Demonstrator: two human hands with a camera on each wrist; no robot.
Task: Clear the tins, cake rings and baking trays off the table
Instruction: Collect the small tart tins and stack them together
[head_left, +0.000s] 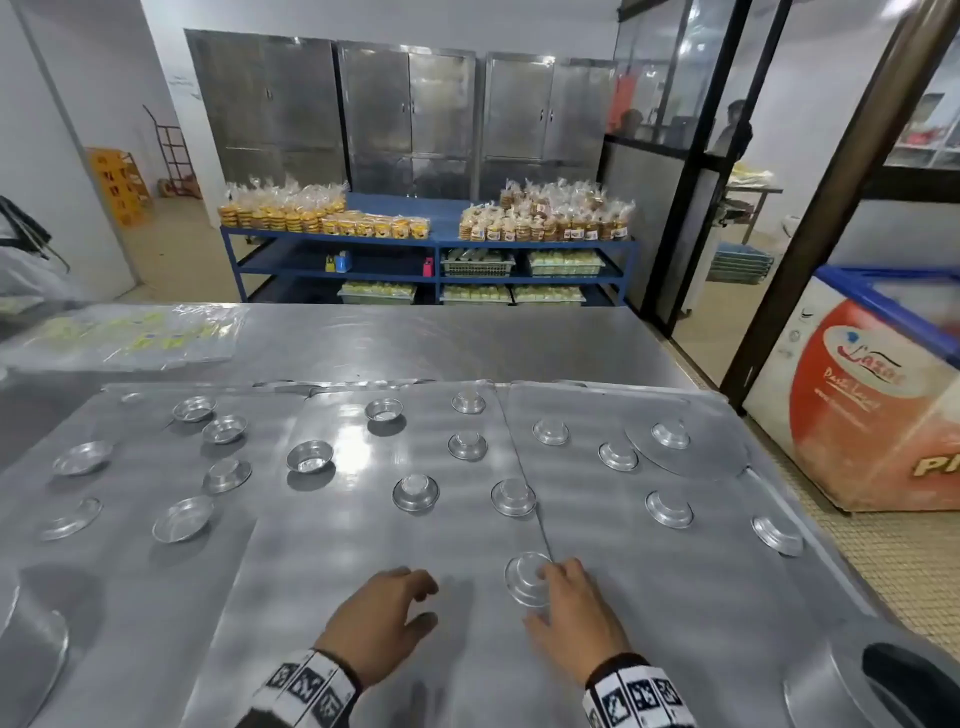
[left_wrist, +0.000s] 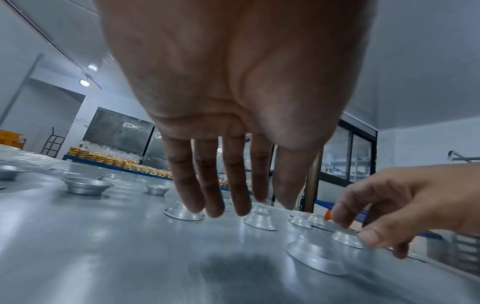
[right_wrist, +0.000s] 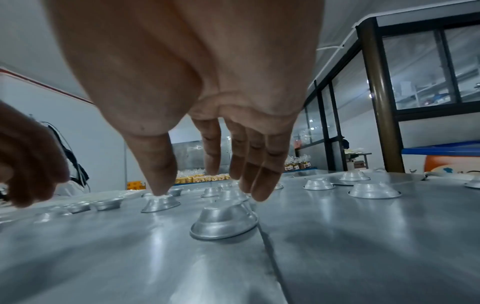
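Observation:
Several small aluminium tins lie scattered on flat baking trays (head_left: 363, 545) that cover the steel table; some stand upright (head_left: 309, 457), others are upside down (head_left: 415, 492). My right hand (head_left: 540, 595) hovers over the nearest upside-down tin (head_left: 519, 577), fingertips at its right edge. In the right wrist view the right hand (right_wrist: 207, 191) hangs spread just above that tin (right_wrist: 224, 221), gripping nothing. My left hand (head_left: 428, 600) floats left of it over bare tray, fingers relaxed and empty (left_wrist: 249, 205). Large round pans sit at the near left (head_left: 31, 649) and near right (head_left: 831, 691) corners.
Clear plastic bags (head_left: 130, 332) lie on the table's far left. A chest freezer (head_left: 857, 415) stands close on the right. Beyond the table are a blue rack of packed biscuits (head_left: 426, 228) and steel cabinets (head_left: 405, 114).

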